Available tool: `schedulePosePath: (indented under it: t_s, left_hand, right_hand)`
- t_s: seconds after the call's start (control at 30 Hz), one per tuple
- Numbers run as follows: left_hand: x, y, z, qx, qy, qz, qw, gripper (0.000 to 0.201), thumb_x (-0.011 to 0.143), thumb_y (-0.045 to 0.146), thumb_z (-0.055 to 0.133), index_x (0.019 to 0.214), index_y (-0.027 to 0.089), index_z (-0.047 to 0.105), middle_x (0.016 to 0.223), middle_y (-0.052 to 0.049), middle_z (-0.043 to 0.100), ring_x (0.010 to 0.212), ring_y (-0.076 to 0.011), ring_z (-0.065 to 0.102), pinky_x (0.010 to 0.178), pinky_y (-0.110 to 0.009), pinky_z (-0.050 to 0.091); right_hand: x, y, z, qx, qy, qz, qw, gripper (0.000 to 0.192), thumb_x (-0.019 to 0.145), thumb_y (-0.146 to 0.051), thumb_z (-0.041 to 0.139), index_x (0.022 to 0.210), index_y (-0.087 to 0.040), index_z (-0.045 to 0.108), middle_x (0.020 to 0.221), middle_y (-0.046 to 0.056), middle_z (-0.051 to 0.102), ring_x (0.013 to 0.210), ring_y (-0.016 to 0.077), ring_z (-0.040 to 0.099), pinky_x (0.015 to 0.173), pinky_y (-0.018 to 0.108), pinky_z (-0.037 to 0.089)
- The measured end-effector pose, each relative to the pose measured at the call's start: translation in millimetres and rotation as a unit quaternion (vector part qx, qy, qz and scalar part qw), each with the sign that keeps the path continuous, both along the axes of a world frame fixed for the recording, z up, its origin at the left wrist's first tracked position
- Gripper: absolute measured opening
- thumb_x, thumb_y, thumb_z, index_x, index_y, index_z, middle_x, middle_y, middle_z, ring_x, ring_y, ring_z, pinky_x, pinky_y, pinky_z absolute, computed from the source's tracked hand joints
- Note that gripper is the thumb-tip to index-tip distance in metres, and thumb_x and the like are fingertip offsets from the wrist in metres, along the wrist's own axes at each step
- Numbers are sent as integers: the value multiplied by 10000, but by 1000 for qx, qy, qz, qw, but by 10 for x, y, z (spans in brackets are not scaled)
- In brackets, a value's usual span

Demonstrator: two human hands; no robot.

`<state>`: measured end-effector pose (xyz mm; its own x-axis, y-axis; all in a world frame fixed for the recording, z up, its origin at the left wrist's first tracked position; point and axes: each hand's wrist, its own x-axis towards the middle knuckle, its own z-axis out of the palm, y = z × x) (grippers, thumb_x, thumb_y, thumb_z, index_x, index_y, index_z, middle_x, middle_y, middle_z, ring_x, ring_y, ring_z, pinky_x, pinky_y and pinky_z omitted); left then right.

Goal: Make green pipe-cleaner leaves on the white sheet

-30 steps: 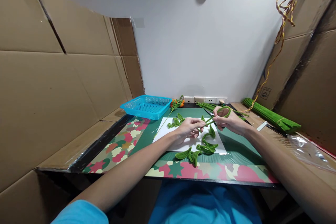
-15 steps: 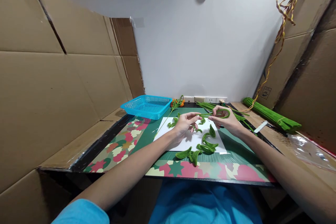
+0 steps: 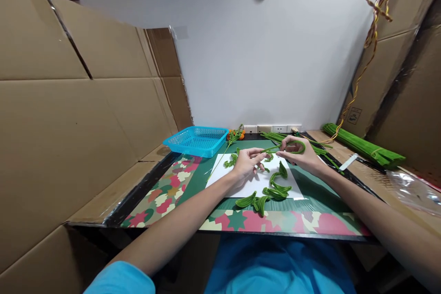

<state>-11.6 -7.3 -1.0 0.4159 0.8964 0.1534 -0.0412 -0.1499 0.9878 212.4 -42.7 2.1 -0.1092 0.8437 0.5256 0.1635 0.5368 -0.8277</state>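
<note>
Between my two hands runs a green pipe cleaner point(image 3: 273, 148), held above a white sheet of paper point(image 3: 248, 190). My left hand point(image 3: 248, 161) pinches one end of it between thumb and fingers. The other part is bent into a loop in my right hand point(image 3: 299, 151), whose fingers are closed on it. Below them lie several leaf shapes of bent green pipe cleaner point(image 3: 275, 192), some on the paper and some past its near edge. More small curled green pieces point(image 3: 231, 161) rest left of my left hand, partly hidden.
A blue plastic basket point(image 3: 200, 141) stands back left, beside an orange flower point(image 3: 237, 135) on a green stem. Loose green pipe cleaners point(image 3: 275, 137) lie behind my right hand. A thick green bundle point(image 3: 365, 146) and a white strip point(image 3: 348, 162) are at the right. Cardboard walls point(image 3: 131, 110) flank the table.
The whole view has shifted slightly as the head moved. Both hands keep their hold on the pipe cleaner, with almost no difference in their pose.
</note>
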Motion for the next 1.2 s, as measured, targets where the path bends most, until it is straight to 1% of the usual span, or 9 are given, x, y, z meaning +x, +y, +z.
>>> schedulePosePath:
  t_s: [0.17, 0.3, 0.4, 0.57, 0.63, 0.77, 0.93, 1.2]
  left_hand:
    - [7, 6, 22, 18, -5, 23, 1000, 373, 835, 377, 845, 1055, 96, 738, 1000, -150, 800, 482, -75, 617, 345, -159, 363]
    - [16, -11, 49, 23, -9, 36, 999, 366, 846, 374, 828, 1074, 100, 743, 1029, -149, 791, 494, -87, 642, 337, -166, 379]
    - [17, -15, 58, 21, -12, 44, 999, 366, 852, 391, 819, 1070, 104, 755, 1054, -151, 786, 494, -87, 645, 334, -168, 378]
    - [0, 18, 47, 16, -21, 59, 998, 341, 866, 402, 806, 1045, 113, 776, 995, -132, 790, 467, -61, 604, 346, -157, 360]
    - [-9, 30, 43, 10, -23, 63, 998, 337, 856, 402, 816, 1030, 115, 779, 989, -130, 789, 469, -58, 595, 349, -157, 354]
    - [-17, 29, 39, -3, -25, 65, 998, 323, 830, 383, 839, 1007, 121, 775, 997, -119, 779, 498, -61, 597, 370, -160, 355]
    - [-13, 3, 34, -13, -17, 61, 998, 295, 803, 361, 853, 965, 133, 759, 913, -69, 740, 487, -53, 560, 373, -163, 314]
    - [-23, 12, 39, -31, -20, 41, 998, 239, 808, 310, 831, 947, 151, 718, 887, -49, 701, 474, -45, 534, 374, -170, 274]
  right_hand:
    - [-3, -16, 28, 8, -22, -6, 1000, 442, 744, -532, 906, 814, -194, 630, 635, -34, 562, 483, 97, 457, 438, 237, 330]
    - [-11, -26, 40, 14, -28, -6, 1000, 437, 745, -535, 901, 817, -187, 647, 661, -17, 583, 500, 105, 473, 437, 245, 333]
    - [-22, -36, 48, 12, -30, -9, 999, 439, 743, -540, 899, 831, -183, 659, 706, 1, 609, 540, 119, 514, 452, 248, 365]
    - [-30, -43, 50, 13, -37, -21, 999, 434, 740, -542, 897, 850, -178, 687, 767, 31, 649, 631, 156, 591, 510, 263, 447]
    - [-30, -44, 52, 16, -37, -23, 999, 440, 732, -548, 899, 846, -177, 693, 771, 37, 657, 652, 170, 611, 520, 267, 462]
    - [-28, -54, 61, 14, -35, -23, 999, 444, 732, -556, 894, 836, -175, 691, 749, 37, 655, 631, 170, 608, 484, 256, 435]
    - [-32, -63, 67, 7, -34, -16, 999, 435, 729, -543, 901, 824, -174, 691, 731, 38, 652, 607, 161, 591, 441, 240, 395]
    - [-22, -54, 75, -1, -34, -12, 999, 434, 727, -545, 898, 857, -167, 730, 687, 25, 651, 555, 140, 549, 438, 244, 370]
